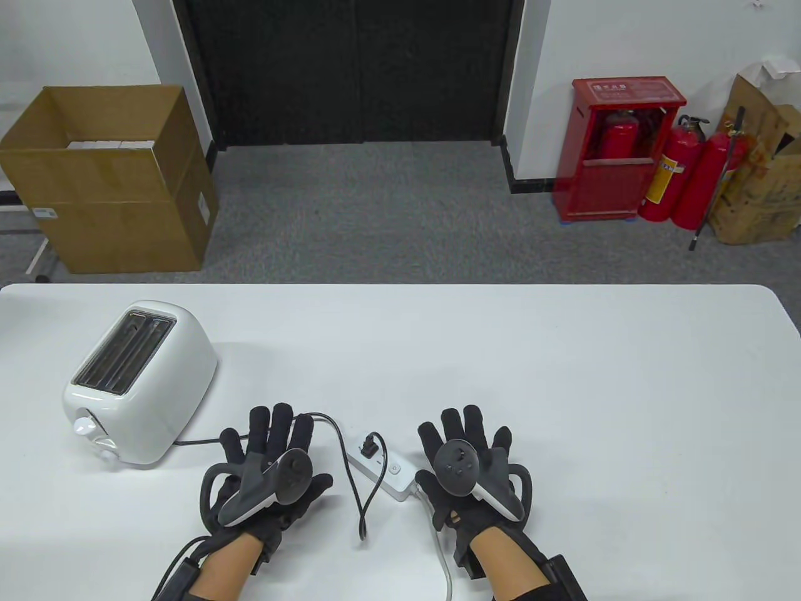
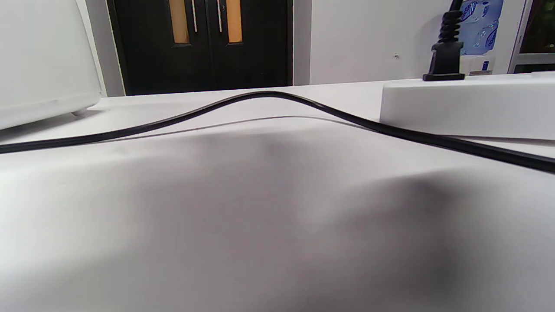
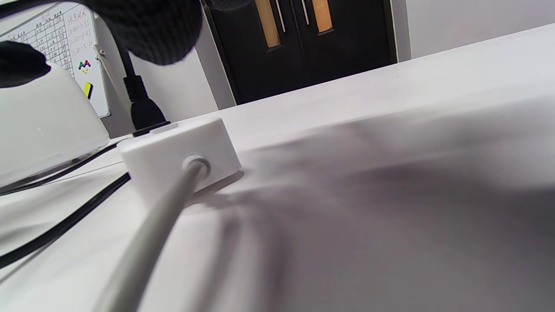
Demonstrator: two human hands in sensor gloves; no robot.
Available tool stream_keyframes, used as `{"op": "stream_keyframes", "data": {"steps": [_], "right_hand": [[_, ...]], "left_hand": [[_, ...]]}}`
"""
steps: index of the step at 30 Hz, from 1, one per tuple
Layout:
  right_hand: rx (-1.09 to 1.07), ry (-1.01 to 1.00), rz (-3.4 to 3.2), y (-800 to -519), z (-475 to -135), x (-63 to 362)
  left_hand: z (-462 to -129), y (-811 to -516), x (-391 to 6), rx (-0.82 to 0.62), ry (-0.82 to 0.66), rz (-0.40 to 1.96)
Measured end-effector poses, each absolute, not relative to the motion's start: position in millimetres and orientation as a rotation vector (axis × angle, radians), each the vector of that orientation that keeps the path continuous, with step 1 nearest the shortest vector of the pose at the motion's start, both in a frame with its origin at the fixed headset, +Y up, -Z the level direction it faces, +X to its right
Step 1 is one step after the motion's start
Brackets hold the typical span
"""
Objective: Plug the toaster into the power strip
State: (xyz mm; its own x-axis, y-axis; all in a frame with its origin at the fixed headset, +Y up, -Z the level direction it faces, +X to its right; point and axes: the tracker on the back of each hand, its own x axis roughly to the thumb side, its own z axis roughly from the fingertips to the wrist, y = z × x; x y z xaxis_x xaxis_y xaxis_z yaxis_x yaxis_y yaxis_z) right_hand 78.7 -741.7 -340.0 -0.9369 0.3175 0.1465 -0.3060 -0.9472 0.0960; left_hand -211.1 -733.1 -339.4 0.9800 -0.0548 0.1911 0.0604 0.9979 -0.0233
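On the white counter, your left hand and right hand lie flat, fingers spread, gripping nothing. The toaster stands far left; its plug sits in the power strip between your hands.

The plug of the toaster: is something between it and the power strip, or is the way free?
Nothing visible stands between them. The black plug already sits upright in the white power strip. Both the left hand and the right hand lie flat on the table, beside the strip.
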Motion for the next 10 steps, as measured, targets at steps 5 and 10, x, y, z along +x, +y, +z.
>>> {"op": "stream_keyframes", "data": {"steps": [5, 10], "right_hand": [[0.232, 0.105, 2.814, -741.1, -339.9, 78.0], [0.228, 0.111, 2.825, -741.7, -340.0, 77.2]], "left_hand": [[-339.3, -734.7, -210.9, -0.049, -0.190, -0.046], [-338.9, -734.5, -210.6, -0.051, -0.189, -0.053]]}}
